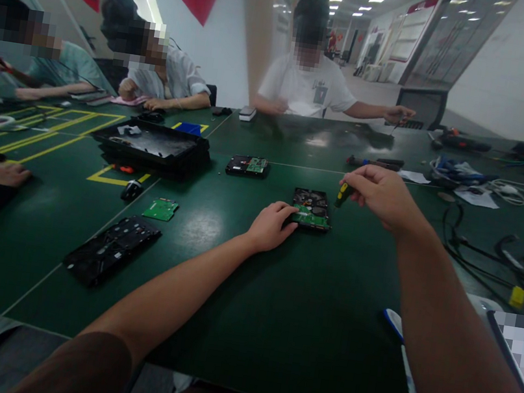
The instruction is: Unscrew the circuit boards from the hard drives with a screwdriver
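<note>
Left hand (270, 226): grip flat, fingertips pressing the hard drive's near-left edge; light hold could let it skid
Hard drive (310, 209): centre frame on the tabletop (237, 298), circuit board up
Right hand (383, 195): grip clenched on screwdriver (342, 195); a slipping tip may gouge the board

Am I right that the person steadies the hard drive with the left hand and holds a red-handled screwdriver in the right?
Not quite: the head view shows the screwdriver handle is yellow and black. The left hand does steady the hard drive, and the right hand holds the tool.
</note>
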`<action>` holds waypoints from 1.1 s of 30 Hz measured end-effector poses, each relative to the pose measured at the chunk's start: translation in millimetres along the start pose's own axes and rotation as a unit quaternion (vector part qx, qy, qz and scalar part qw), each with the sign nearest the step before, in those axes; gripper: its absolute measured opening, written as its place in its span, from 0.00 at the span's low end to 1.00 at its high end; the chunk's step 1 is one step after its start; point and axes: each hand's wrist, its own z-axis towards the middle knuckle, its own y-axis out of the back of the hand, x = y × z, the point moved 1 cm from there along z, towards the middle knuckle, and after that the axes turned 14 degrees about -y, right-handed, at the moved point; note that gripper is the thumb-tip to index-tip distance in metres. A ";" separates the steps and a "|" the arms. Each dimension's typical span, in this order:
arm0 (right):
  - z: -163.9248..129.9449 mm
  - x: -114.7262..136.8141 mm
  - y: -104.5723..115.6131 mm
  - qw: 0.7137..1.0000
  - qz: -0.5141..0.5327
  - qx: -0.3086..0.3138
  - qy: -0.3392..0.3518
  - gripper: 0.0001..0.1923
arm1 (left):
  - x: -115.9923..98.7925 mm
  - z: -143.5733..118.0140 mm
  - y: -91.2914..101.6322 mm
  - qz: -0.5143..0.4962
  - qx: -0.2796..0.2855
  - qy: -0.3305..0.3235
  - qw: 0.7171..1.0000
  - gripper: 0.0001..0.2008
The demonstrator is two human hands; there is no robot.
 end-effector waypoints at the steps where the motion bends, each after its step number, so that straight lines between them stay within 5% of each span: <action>1: -0.2 0.2 -0.2 1.000 0.000 -0.003 -0.007 0.13 | 0.0 0.0 0.0 0.001 0.000 0.000 1.000 0.21; 12: -3.7 1.4 -4.3 0.990 0.066 0.119 0.017 0.20 | -0.3 0.3 0.1 0.003 0.003 0.003 1.000 0.21; 21: -0.4 -0.3 -1.3 0.999 0.007 0.035 0.001 0.14 | -0.5 0.2 0.7 0.001 0.004 0.004 1.000 0.21; 33: 1.0 -4.0 -5.3 0.992 0.064 0.107 0.026 0.21 | -1.4 0.6 1.0 0.002 0.002 0.001 1.000 0.21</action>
